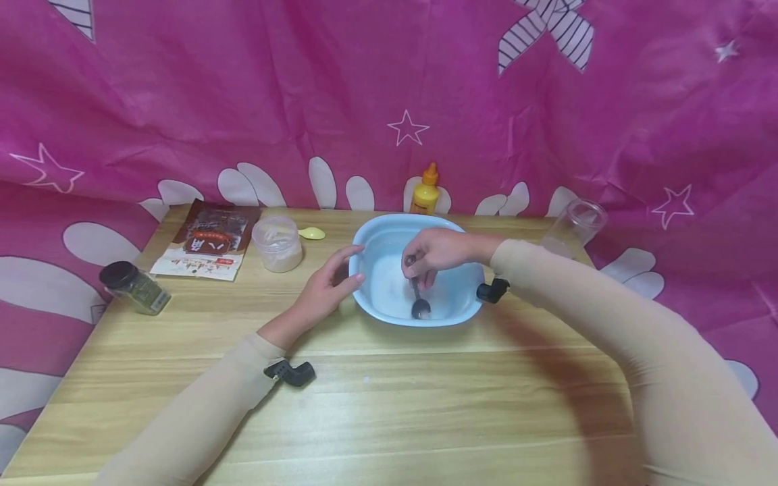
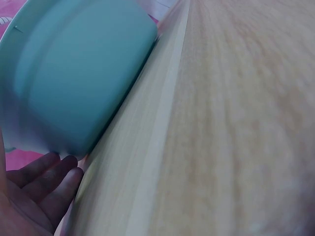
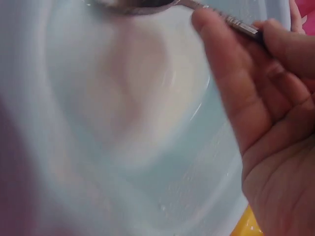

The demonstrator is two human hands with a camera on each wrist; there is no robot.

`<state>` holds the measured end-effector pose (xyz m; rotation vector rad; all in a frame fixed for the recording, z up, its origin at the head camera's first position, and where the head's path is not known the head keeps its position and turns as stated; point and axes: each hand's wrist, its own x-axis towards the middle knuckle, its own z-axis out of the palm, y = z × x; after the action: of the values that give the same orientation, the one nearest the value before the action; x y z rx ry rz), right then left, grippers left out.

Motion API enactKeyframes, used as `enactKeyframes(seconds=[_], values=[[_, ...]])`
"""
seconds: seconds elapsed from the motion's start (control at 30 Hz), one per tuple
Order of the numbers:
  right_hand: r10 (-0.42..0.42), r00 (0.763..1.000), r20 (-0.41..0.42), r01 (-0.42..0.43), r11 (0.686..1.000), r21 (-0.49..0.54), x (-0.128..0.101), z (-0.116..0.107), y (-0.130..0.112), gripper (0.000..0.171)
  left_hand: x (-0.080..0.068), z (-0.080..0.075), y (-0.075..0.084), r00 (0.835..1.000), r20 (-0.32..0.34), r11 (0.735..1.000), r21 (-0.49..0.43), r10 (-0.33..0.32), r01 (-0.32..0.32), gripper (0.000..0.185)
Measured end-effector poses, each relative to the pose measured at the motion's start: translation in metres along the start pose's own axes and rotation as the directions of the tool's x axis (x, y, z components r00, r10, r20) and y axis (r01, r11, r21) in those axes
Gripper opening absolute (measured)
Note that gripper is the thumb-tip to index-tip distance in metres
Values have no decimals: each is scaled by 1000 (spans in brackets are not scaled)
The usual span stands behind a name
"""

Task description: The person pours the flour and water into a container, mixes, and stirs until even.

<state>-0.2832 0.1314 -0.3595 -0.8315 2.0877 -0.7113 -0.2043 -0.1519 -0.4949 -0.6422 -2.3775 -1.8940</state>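
Note:
A light blue bowl (image 1: 389,226) sits at the middle of the wooden table (image 1: 389,405), with a white substance inside. My right hand (image 1: 434,253) pinches the handle of a metal spoon (image 1: 419,307), whose tip rests at the bowl's near inner wall. The right wrist view shows the spoon handle (image 3: 231,22) between my right hand's (image 3: 266,123) thumb and fingers, above the pale bowl interior (image 3: 74,123). My left hand (image 1: 328,287) rests against the bowl's left side with its fingers fairly straight. In the left wrist view its fingers (image 2: 34,196) lie by the bowl's outer wall (image 2: 74,73).
Left of the bowl are a lidded clear tub (image 1: 277,243), a small yellow-green spoon (image 1: 312,233), a brown packet (image 1: 206,239) and a dark-lidded spice jar (image 1: 134,287). A yellow squeeze bottle (image 1: 425,191) stands behind the bowl. A clear plastic container (image 1: 574,226) lies at the right. Pink cloth hangs behind.

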Motion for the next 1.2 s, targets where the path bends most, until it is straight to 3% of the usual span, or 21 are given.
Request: enactKeyframes(seconds=[0.17,0.3,0.5,0.77,0.9,1.03,1.13,1.2], values=[[-79,994,-71,85,993,81,8,6,-5,15,0,0,1,1000,6,1000,-12,-4,4,58],[-95,978,-187,106,993,46,13,8,-5,17,-1,1,2,1000,7,1000,-10,-9,9,58],[-95,930,-356,29,982,-186,11,1,-1,22,0,1,2,1000,6,1000,-1,-14,14,57],[-154,888,-433,-72,884,-461,6,-8,4,19,-1,0,4,1000,-3,1000,0,-22,22,57],[-112,902,-418,-134,846,-517,1,-8,1,16,-2,0,5,1000,-6,1000,5,-18,19,57],[-22,936,-351,-174,838,-516,-1,-7,-2,17,-2,0,5,1000,-4,1000,2,-13,13,57],[25,966,-259,-136,898,-418,0,-5,-3,19,-2,1,4,1000,-4,1000,3,-10,10,57],[49,979,-196,-103,957,-273,2,-2,-3,20,-2,1,4,1000,-6,1000,9,-11,11,57]])
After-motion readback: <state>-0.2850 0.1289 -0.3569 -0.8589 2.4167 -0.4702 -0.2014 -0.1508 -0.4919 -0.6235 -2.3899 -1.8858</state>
